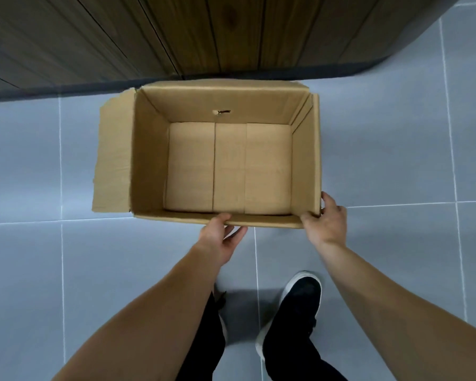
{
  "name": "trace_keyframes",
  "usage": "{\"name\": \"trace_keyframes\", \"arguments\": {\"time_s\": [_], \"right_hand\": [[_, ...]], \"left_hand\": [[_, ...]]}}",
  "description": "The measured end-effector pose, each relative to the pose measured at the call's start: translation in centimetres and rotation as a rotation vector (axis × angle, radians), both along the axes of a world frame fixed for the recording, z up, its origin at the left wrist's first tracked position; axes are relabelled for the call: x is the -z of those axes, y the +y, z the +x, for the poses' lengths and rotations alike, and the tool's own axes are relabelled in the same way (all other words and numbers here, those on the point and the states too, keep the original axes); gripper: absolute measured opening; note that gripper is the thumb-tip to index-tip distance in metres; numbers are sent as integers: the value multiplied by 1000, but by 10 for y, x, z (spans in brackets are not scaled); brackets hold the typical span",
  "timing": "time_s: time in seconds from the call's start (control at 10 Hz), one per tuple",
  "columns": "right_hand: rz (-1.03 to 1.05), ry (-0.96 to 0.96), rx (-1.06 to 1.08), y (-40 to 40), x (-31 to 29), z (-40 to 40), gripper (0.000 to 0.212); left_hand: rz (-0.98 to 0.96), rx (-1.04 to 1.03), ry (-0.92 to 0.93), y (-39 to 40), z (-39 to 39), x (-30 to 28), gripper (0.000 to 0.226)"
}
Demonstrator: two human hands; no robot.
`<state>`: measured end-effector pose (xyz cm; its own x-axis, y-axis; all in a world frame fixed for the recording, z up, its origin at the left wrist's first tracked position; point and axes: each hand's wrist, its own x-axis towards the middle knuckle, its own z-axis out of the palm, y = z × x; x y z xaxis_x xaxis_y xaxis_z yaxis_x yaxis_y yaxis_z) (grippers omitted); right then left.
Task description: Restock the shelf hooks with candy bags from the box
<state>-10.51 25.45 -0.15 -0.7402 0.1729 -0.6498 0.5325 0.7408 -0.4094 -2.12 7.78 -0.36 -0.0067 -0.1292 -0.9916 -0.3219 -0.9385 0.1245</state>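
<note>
A brown cardboard box (149, 160) stands open on the grey tiled floor, and its inside shows only bare cardboard. No candy bags or shelf hooks appear in this view. My left hand (220, 237) grips the near rim of the box around its middle, thumb over the edge. My right hand (323, 218) holds the near right corner of the box, fingers wrapped around the corner. One flap of the box lies folded outward on the left side.
A wood-panelled base (204, 37) with a dark plinth runs along the far side of the box. Grey floor tiles (396, 147) surround the box. My legs in dark trousers and a black shoe (300, 301) stand just behind my hands.
</note>
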Motion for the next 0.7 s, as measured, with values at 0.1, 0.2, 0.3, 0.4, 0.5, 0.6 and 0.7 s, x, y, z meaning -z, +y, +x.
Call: {"name": "trace_keyframes", "arguments": {"time_s": [0.1,0.2,0.3,0.4,0.5,0.6,0.7], "right_hand": [[-43,22,33,-10,13,-6,62],[-80,76,34,-22,13,-13,56],[-125,74,18,-31,6,-21,57],[-152,32,-19,-33,-7,-28,51],[-104,-40,-134,-33,-26,-32,69],[-47,-86,-266,-34,-64,-31,70],[-13,-79,-344,-33,-117,-28,65]], "left_hand": [[-3,11,18,-5,-10,14,15],[-21,2,81,-12,-20,15,19],[-27,24,107,-18,-23,11,23],[-1,82,100,-21,-22,0,14],[-22,225,72,-20,-21,-21,12],[-76,427,86,-17,-22,-52,28],[-205,683,116,-13,-25,-97,51]]}}
